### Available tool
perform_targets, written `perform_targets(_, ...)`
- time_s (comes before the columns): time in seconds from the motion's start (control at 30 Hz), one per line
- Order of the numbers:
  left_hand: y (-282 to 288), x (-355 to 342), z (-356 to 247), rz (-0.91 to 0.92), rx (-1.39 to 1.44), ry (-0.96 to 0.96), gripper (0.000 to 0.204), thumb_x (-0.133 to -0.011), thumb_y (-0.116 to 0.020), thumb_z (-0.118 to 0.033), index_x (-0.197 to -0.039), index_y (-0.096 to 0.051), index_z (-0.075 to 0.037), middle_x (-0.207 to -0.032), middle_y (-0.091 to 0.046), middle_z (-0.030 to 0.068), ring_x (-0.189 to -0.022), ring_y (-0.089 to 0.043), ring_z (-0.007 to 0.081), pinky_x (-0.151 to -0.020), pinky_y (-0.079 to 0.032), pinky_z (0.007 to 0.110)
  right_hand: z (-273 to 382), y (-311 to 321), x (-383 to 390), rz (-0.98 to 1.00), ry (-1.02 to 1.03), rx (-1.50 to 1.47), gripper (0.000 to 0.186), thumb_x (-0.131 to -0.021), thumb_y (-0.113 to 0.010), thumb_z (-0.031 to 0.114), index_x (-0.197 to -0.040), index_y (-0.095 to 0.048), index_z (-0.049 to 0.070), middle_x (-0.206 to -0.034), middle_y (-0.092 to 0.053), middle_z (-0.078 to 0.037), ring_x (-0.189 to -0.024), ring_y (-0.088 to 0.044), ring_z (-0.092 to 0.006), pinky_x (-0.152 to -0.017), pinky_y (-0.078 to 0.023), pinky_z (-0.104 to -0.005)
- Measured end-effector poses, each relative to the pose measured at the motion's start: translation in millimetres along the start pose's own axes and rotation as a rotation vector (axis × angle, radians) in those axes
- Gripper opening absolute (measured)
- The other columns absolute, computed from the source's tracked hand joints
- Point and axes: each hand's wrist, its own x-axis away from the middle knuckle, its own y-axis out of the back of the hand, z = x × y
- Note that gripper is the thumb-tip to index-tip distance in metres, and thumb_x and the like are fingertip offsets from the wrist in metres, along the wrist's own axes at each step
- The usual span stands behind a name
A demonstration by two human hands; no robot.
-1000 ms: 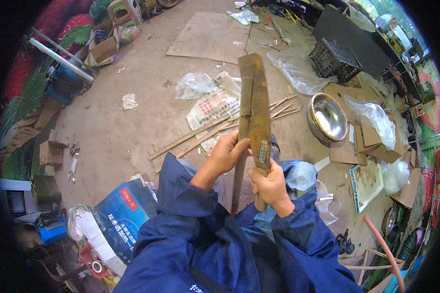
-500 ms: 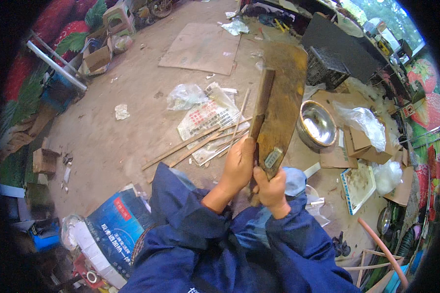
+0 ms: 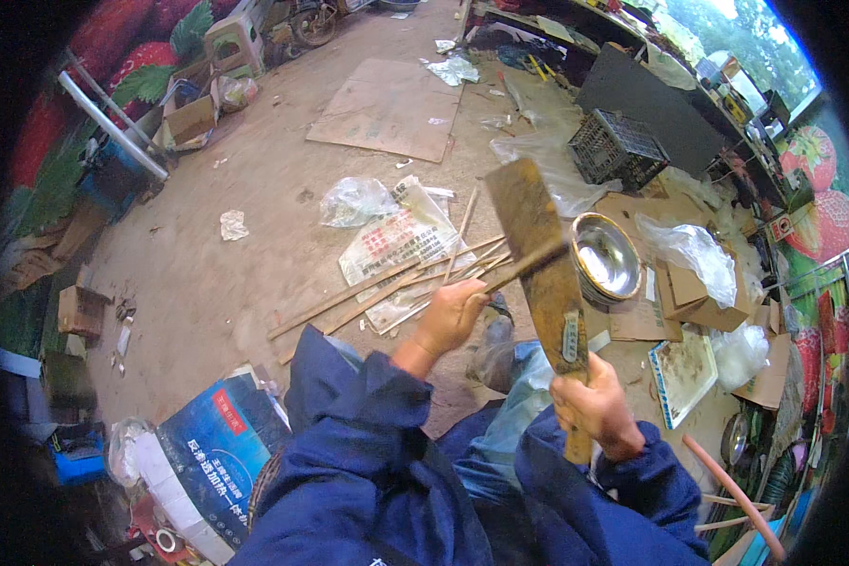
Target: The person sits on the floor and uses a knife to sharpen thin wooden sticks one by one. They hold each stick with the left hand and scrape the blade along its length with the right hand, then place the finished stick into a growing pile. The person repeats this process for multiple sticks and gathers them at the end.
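Observation:
My right hand (image 3: 596,404) is wrapped round the lower end of a long cleaver (image 3: 538,231). Its broad flat blade is stained brown and grey, with a small pale label low down near the grip, and it points up and slightly left. In my left hand (image 3: 448,316) is a narrow dark bar (image 3: 511,274), closed in the fingers. The bar slants up to the right and crosses the face of the blade; whether it touches is hard to tell. Beneath the hands are my legs in blue trousers (image 3: 514,396).
Thin wooden strips (image 3: 368,300) lie over a printed sack (image 3: 401,236) ahead. A metal basin (image 3: 606,257) stands right of the blade, with a black crate (image 3: 618,149) beyond. At lower left is a blue box (image 3: 219,453); at right, a white tray (image 3: 686,373).
My hands have moved apart, the right one going right and down with the cleaver, which now tilts left. The bar swung from lying along the blade to crossing it.

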Motion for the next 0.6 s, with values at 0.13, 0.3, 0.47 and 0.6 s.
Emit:
perform_targets(0.13,-42,1,-47,-0.097,0.374,0.288,0.053,-0.107,-0.039,-0.047,-0.088,-0.058,-0.001,-0.071,-0.053,0.0053,-0.064,-0.051,0.0196,-0.059,-0.042,0.035,-40,-24,-38,-0.114,0.305,-0.137,0.017,-0.092,-0.065,0.006,-0.107,-0.056,0.002,-0.065,-0.054,0.000,-0.049,-0.052,-0.0092,-0.044,-0.043,-0.0254)
perform_targets(0.3,-51,-11,-69,-0.144,0.398,0.198,0.057,-0.107,-0.035,-0.050,-0.089,-0.058,-0.001,-0.070,-0.051,0.0033,-0.065,-0.050,0.0159,-0.060,-0.042,0.032,-60,-55,-67,-0.265,0.507,-0.115,0.015,-0.094,-0.066,0.008,-0.105,-0.057,0.004,-0.069,-0.058,0.001,-0.051,-0.054,-0.0082,-0.045,-0.043,-0.0251)
perform_targets(0.47,-13,-14,-2,-0.100,-0.046,0.209,0.044,-0.107,-0.040,-0.037,-0.095,-0.064,-0.001,-0.077,-0.063,0.0169,-0.068,-0.062,0.0321,-0.063,-0.048,0.041,-20,-19,-28,-0.025,0.174,-0.140,0.020,-0.093,-0.065,0.010,-0.109,-0.053,0.006,-0.069,-0.054,0.000,-0.049,-0.050,-0.0089,-0.043,-0.042,-0.0253)
perform_targets(0.6,67,3,70,0.129,-0.543,-0.324,0.023,-0.094,-0.062,-0.027,-0.098,-0.069,-0.006,-0.089,-0.069,0.0133,-0.081,-0.068,0.0328,-0.070,-0.056,0.041,-1,47,36,0.121,-0.186,-0.049,0.026,-0.088,-0.065,0.009,-0.110,-0.051,0.005,-0.069,-0.054,-0.005,-0.049,-0.050,-0.0124,-0.043,-0.043,-0.0287)
